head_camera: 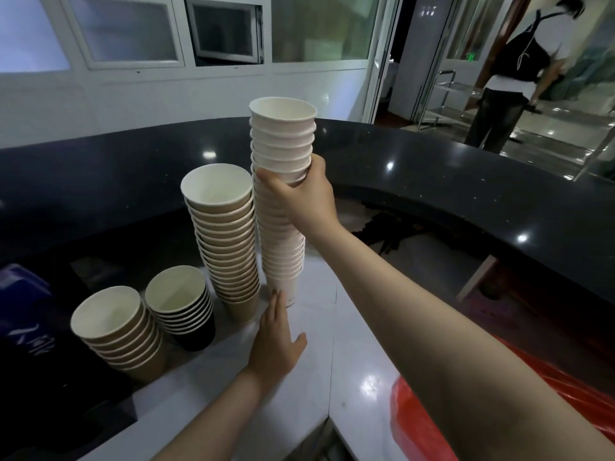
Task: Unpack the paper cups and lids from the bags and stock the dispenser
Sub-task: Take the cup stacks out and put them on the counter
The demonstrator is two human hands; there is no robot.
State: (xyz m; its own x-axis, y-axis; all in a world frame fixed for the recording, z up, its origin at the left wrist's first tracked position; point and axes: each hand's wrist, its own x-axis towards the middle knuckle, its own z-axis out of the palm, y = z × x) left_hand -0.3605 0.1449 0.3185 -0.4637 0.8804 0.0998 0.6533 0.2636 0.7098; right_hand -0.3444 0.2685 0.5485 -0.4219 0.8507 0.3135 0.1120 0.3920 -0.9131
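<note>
A tall stack of white paper cups (283, 138) stands upright on the pale counter (352, 344). My right hand (299, 197) is wrapped around its upper part. My left hand (278, 341) lies flat with fingers apart, fingertips touching the foot of that stack. Right beside it on the left stands a tall stack of kraft-brown cups (226, 234). Further left are a short stack of black cups (186, 311) and a short stack of brown cups (116, 334).
A red plastic bag (499, 424) lies on the counter at the lower right. A raised dark counter ledge (466, 181) curves behind. A blue object (20, 284) sits at the left edge. A person with a backpack (512, 71) stands by a metal trolley beyond.
</note>
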